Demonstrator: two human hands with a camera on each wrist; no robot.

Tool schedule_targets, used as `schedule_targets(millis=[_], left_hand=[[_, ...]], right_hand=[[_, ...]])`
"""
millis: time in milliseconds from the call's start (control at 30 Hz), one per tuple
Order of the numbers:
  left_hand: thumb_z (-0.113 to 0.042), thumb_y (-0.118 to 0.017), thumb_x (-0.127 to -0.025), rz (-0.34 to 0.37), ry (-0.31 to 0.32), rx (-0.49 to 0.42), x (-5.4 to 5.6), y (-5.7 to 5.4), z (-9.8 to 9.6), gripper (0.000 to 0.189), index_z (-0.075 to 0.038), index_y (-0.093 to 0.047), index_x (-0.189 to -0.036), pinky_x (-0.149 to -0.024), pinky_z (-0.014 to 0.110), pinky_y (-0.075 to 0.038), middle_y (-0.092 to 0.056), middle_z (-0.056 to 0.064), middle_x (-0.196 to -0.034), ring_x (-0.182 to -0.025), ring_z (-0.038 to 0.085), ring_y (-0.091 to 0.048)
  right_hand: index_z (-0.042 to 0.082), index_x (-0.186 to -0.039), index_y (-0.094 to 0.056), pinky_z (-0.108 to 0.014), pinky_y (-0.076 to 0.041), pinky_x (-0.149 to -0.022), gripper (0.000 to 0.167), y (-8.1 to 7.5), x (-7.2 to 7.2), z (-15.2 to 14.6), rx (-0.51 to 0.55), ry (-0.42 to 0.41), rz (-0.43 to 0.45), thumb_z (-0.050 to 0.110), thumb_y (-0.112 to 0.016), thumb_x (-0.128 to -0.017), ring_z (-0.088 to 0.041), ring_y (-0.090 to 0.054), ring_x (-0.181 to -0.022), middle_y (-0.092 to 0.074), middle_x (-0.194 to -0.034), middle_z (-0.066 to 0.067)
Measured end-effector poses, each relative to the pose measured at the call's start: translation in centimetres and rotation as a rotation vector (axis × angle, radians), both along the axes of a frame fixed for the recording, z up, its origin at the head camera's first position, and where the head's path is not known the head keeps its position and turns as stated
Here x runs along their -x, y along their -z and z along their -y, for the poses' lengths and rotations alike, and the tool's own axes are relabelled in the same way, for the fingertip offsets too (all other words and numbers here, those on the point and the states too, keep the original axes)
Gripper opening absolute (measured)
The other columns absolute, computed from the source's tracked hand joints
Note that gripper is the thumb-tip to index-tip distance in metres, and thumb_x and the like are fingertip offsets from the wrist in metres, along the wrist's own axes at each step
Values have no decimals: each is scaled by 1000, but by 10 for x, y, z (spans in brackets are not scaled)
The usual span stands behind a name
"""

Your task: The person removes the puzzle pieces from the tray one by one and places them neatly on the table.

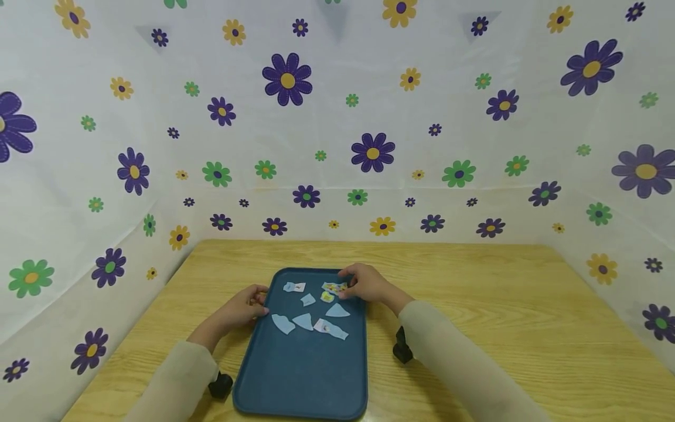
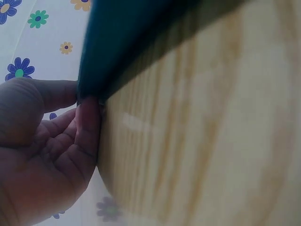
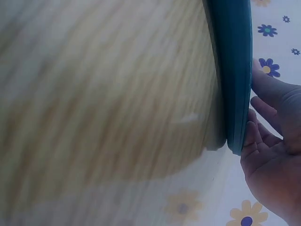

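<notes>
Several irregular light-blue cut-out pieces lie on the dark blue tray (image 1: 300, 375), mostly in its far half. My left hand (image 1: 246, 306) is at the tray's left edge, where thumb and fingers pinch the rim (image 2: 87, 70). At the far right corner my right hand (image 1: 371, 283) reaches over the rim, thumb and forefinger spread on either side of a patterned piece (image 1: 332, 287). Whether its fingertips touch that piece is unclear, as the tray (image 3: 235, 70) hides them in the right wrist view. Just in front lies a small yellow-centred piece (image 1: 327, 297).
Nearer in the tray are a fan-shaped piece (image 1: 337, 310), a long piece (image 1: 331, 329) and a curved piece (image 1: 283, 323). The tray stands on a wooden table (image 1: 474, 305). White cloth (image 1: 337, 123) with printed flowers closes off the back and sides.
</notes>
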State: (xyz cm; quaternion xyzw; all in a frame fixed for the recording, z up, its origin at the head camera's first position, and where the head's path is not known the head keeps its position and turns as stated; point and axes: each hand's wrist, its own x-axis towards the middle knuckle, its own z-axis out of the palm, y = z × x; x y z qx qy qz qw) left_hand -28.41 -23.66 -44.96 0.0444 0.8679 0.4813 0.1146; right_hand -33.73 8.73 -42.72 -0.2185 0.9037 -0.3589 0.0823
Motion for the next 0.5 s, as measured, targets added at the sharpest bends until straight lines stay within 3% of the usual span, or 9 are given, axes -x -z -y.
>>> schedule_targets(millis=[233, 500], left_hand=[[-3, -62, -93, -14, -8, 18, -1, 2, 2, 48, 2, -44, -137, -72, 35, -46, -51, 13, -107, -91, 26, -51], [-1, -61, -93, -12, -9, 25, -3, -1, 0, 48, 2, -44, -138, -72, 34, -46, -51, 12, -103, -89, 26, -51]], right_hand=[[6, -125, -64, -31, -44, -73, 48, 1, 2, 4, -56, -15, 0, 17, -80, -81, -18, -51, -83, -58, -99, -3], [6, -123, -66, -38, -44, -88, 47, 4, 0, 8, -113, 11, -45, 21, -81, -81, -20, -52, -94, -57, -112, -7]])
